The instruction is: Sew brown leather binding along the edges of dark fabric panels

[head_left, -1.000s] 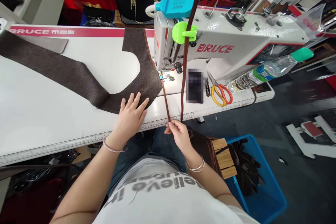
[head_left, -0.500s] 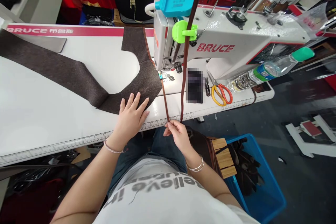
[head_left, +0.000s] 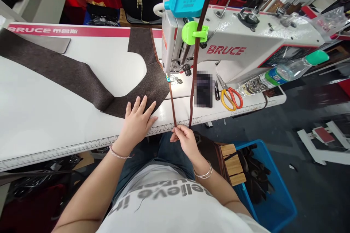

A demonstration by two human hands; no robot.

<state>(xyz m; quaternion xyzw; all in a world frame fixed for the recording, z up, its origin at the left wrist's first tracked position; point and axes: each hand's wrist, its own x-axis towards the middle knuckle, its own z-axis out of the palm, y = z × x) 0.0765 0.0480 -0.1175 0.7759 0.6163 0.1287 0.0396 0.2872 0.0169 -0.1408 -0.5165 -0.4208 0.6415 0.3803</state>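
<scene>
My left hand (head_left: 139,121), fingers spread, lies flat on brown fabric (head_left: 155,80) across the bench (head_left: 54,113). My right hand (head_left: 186,140) pinches, between thumb and fingers, a thin strip (head_left: 172,105) leading to the sewing machine (head_left: 225,58).

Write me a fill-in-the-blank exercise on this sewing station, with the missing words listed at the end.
1. Of the left hand and the right hand, only the ____ one lies flat on the dark fabric.
2. The thin brown strip is pinched by the ____ one.
3. Red lettering on the sewing machine spells ____.
4. The cap of the plastic bottle is ____.

Missing words: left; right; BRUCE; green.
</scene>
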